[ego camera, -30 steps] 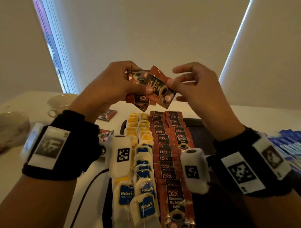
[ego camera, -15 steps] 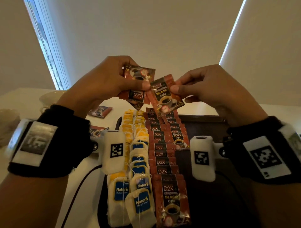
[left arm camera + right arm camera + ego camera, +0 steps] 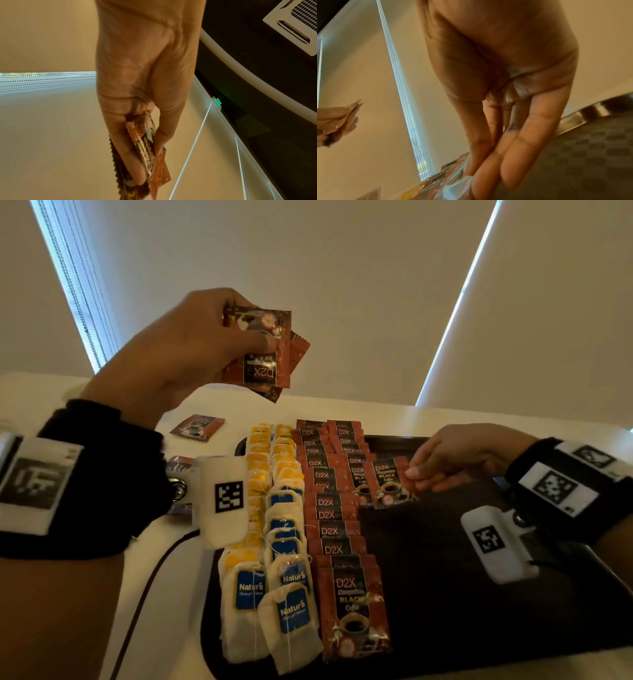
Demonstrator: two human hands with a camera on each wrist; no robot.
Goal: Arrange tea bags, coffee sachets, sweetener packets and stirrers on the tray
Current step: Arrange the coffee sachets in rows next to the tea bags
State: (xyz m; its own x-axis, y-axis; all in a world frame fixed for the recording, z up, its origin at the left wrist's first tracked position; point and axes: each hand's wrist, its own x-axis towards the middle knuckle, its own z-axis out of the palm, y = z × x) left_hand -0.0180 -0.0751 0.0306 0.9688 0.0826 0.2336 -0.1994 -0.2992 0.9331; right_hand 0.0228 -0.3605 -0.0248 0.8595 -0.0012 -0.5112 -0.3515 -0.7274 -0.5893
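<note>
My left hand [image 3: 212, 344] is raised above the table and grips a small stack of red-brown coffee sachets [image 3: 263, 354], seen edge-on between thumb and fingers in the left wrist view [image 3: 147, 152]. My right hand [image 3: 442, 460] is low over the dark tray [image 3: 479, 577] and pinches one coffee sachet [image 3: 390, 482] by its right edge; the sachet lies at the right of the coffee rows [image 3: 329, 501]. In the right wrist view the fingers [image 3: 508, 162] lie long over that sachet. Two rows of tea bags [image 3: 274, 542] fill the tray's left side.
Loose coffee sachets [image 3: 198, 427] lie on the white table left of the tray. A black cable [image 3: 147, 587] runs along the table by the tray's left edge. The tray's right half shows bare dark surface. Blinds and wall stand behind.
My right hand has drawn one sachet away from the stack in my left hand and brought it down to the tray beside the coffee rows. My left hand stayed raised.
</note>
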